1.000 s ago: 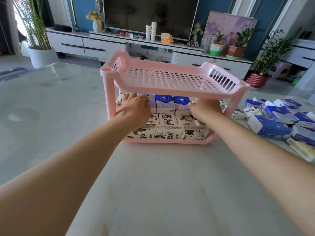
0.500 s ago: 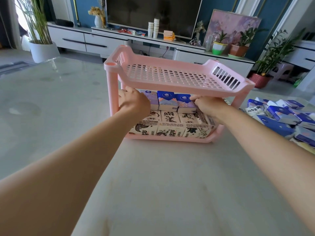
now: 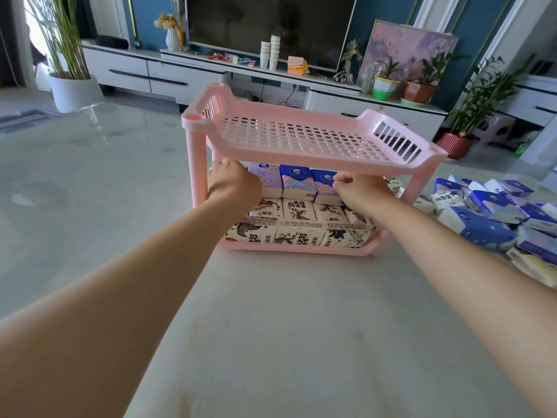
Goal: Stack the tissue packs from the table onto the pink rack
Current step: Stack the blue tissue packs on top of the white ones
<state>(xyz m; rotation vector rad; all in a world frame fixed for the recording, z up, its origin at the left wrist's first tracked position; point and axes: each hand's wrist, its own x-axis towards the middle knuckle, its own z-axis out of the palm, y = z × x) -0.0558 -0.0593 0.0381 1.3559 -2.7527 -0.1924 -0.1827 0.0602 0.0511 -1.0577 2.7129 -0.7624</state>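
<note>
Three layers of packs (image 3: 297, 182) in rack (image 3: 197, 164) bottom | top shelf (image 3: 301, 159) bare | pile (image 3: 482, 233) right of rack waits | left hand (image 3: 233, 184), right hand (image 3: 358, 190): grip hidden

Head camera faces forward and down; near the table (image 3: 286, 327).

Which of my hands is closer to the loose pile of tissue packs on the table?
Right. The right hand is at the stacked row's end facing the loose pile; the left hand is at the row's far end, beside the pink rack's left post.
</note>
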